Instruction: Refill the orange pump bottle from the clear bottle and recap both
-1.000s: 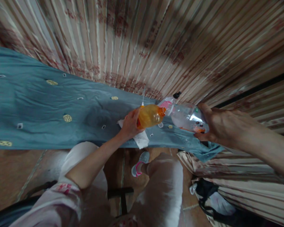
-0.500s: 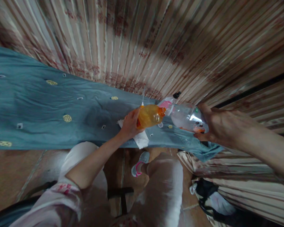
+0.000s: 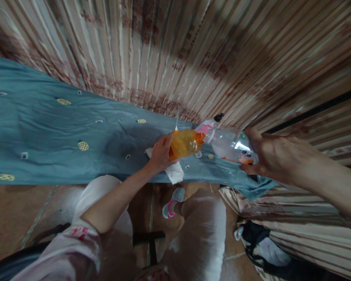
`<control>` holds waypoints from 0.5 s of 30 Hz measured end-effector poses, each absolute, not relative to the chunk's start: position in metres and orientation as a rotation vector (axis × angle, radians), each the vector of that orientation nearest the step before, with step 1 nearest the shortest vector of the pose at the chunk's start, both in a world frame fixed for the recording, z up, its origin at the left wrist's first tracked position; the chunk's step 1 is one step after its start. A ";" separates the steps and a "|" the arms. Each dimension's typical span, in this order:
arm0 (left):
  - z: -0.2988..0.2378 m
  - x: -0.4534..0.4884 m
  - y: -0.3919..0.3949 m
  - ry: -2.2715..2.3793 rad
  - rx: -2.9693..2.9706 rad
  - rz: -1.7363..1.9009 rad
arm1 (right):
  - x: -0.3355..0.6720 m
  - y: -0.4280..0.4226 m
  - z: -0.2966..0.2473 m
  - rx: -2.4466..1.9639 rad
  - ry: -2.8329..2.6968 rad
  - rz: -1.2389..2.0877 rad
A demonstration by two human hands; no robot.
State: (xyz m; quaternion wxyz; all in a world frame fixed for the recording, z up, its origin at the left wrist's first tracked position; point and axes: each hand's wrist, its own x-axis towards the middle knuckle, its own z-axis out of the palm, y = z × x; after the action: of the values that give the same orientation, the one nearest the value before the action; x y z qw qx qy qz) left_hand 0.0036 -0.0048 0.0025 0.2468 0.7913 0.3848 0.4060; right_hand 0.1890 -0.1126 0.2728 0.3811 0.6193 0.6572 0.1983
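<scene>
A translucent orange bottle [image 3: 186,143] lies sideways in the left hand [image 3: 161,154], neck toward the right hand [image 3: 260,154]. From that hand a clear bottle [image 3: 229,144], orange-marked near its base, points back, necks meeting between both hands.

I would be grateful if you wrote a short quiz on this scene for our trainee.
1. Which hand holds the orange bottle, and which the clear bottle?
2. True or false: the necks of these two bottles point away from each other.
3. What colour is the top of the pink-marked bottle? A) white B) black C) green

Key: 1. Left hand, orange; right hand, clear. 2. False; they face each other. 3. B.
</scene>
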 end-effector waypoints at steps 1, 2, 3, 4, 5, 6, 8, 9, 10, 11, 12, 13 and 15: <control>0.002 0.004 -0.005 1.051 2.159 1.106 | 0.189 -0.113 0.273 1.579 1.674 0.508; 0.002 0.004 -0.005 1.052 2.160 1.106 | 0.189 -0.113 0.273 1.577 1.668 0.510; 0.002 0.004 -0.005 1.053 2.160 1.107 | 0.189 -0.113 0.272 1.575 1.664 0.508; 0.002 0.004 -0.004 1.055 2.160 1.109 | 0.190 -0.113 0.272 1.574 1.660 0.509; 0.002 0.004 -0.004 1.054 2.160 1.110 | 0.190 -0.113 0.272 1.576 1.657 0.512; 0.002 0.004 -0.004 1.052 2.160 1.111 | 0.191 -0.113 0.272 1.579 1.658 0.517; 0.002 0.004 -0.004 1.049 2.161 1.108 | 0.191 -0.113 0.271 1.579 1.671 0.523; 0.003 0.004 -0.004 1.050 2.161 1.104 | 0.191 -0.113 0.271 1.578 1.674 0.522; 0.002 0.004 -0.004 1.052 2.160 1.101 | 0.191 -0.113 0.271 1.577 1.673 0.516; 0.002 0.004 -0.004 1.054 2.158 1.099 | 0.190 -0.113 0.272 1.578 1.669 0.507; 0.002 0.004 -0.004 1.056 2.157 1.101 | 0.189 -0.112 0.272 1.579 1.663 0.496; 0.002 0.004 -0.004 1.056 2.156 1.105 | 0.188 -0.112 0.273 1.582 1.656 0.482; 0.001 0.005 -0.004 1.054 2.157 1.113 | 0.185 -0.112 0.274 1.594 1.637 0.461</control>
State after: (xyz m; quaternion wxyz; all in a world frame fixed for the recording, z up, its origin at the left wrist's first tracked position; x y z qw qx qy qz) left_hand 0.0045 -0.0041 0.0014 0.2453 0.7903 0.3860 0.4077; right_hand 0.1851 -0.1119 0.2742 0.3943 0.6284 0.6455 0.1817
